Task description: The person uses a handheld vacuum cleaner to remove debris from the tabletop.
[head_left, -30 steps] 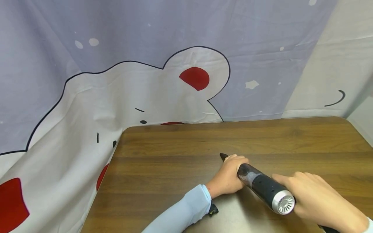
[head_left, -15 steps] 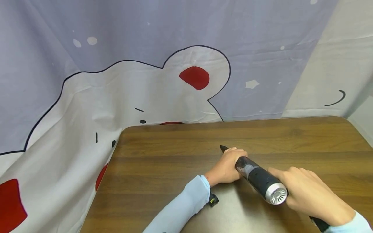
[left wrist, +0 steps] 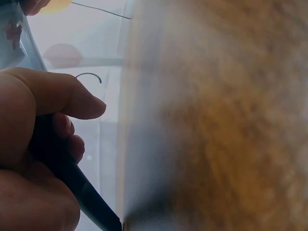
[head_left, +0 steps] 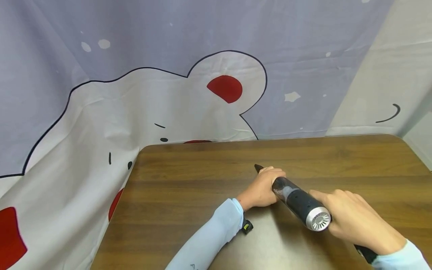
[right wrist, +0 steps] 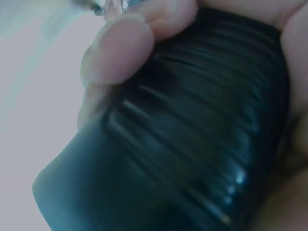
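A black handheld vacuum cleaner (head_left: 300, 204) slants over the table in the head view, its silver vented end toward me. My left hand (head_left: 260, 190) grips its front part, just ahead of the clear dust cup (head_left: 282, 188). Past those fingers pokes the dark nozzle tip (head_left: 258, 168). In the left wrist view, fingers wrap the black nozzle (left wrist: 84, 192), which points down toward the wooden surface. My right hand (head_left: 356, 221) holds the vacuum's handle, largely hidden from above. The right wrist view shows fingers curled round that black ribbed handle (right wrist: 192, 115).
The brown wooden table (head_left: 189, 172) has rounded far corners. Behind it and along its left side hangs a curtain (head_left: 162, 101) with a cartoon print. A black wrist strap device (head_left: 247, 227) sits below my left cuff.
Both hands and the vacuum cleaner have moved away from me toward the far edge, and slightly left. The grip of each hand looks the same.
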Motion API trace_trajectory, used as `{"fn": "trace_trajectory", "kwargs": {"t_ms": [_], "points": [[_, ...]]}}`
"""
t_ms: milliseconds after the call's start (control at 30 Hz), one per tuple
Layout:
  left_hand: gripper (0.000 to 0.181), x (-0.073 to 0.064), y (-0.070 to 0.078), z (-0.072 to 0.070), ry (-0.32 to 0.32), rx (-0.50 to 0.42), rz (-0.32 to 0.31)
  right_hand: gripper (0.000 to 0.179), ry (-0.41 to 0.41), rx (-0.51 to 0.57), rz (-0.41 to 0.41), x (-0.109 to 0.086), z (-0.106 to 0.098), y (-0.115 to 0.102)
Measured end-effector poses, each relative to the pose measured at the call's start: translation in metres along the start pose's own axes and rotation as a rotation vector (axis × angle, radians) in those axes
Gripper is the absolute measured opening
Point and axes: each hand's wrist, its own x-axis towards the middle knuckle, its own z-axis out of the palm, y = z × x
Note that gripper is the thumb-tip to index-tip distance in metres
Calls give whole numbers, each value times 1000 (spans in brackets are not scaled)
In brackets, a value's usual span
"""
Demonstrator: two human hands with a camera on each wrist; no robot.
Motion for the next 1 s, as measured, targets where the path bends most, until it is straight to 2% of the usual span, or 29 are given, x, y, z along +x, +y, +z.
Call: {"fn": "trace_trajectory", "kwargs": {"t_ms": [333, 633, 1000], "points": [[26, 3, -3, -2, -11, 10, -7, 44, 6, -17, 2, 4, 1, 2], [27, -1, 5, -2, -8, 4, -24, 47, -15, -18, 4, -2, -3, -1], [27, -12, 18, 4, 19, -2, -38, 45, -25, -36, -24, -12, -9, -6]]}}
